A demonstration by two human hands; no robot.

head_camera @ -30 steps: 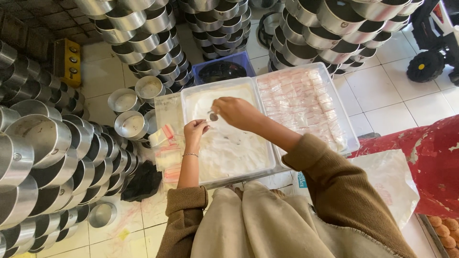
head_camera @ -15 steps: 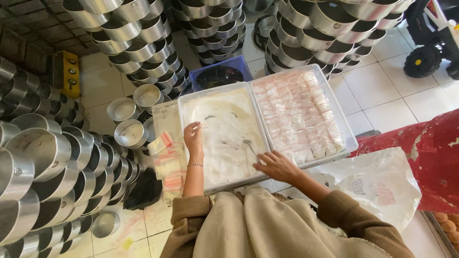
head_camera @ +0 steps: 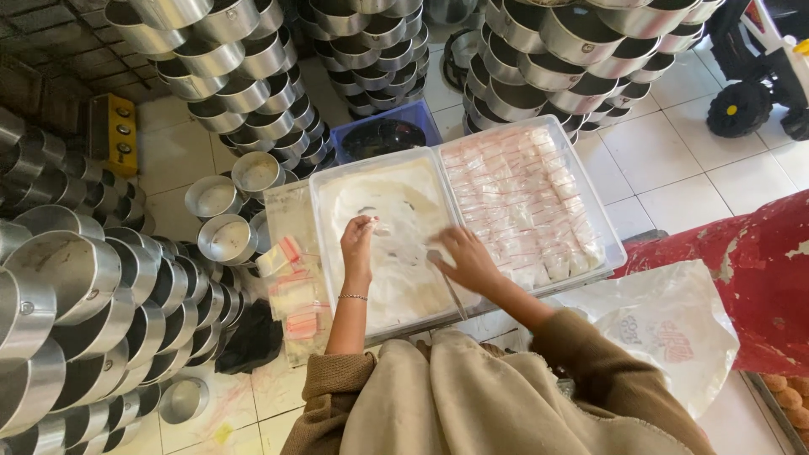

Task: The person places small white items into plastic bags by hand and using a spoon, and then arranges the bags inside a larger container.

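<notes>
white powder fills the left tray [head_camera: 333, 181]; left hand [head_camera: 357, 240] pinches a small bag, right hand [head_camera: 465, 259] grips a spoon [head_camera: 447, 282]

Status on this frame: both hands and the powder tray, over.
Left hand pinching a small piece over the white powder tray. Right hand holds a metal spoon in the powder. Nothing blocking.

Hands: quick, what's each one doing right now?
Left hand: fingers pinched on a small bag over the powder tray.
Right hand: closed on a spoon.
</notes>
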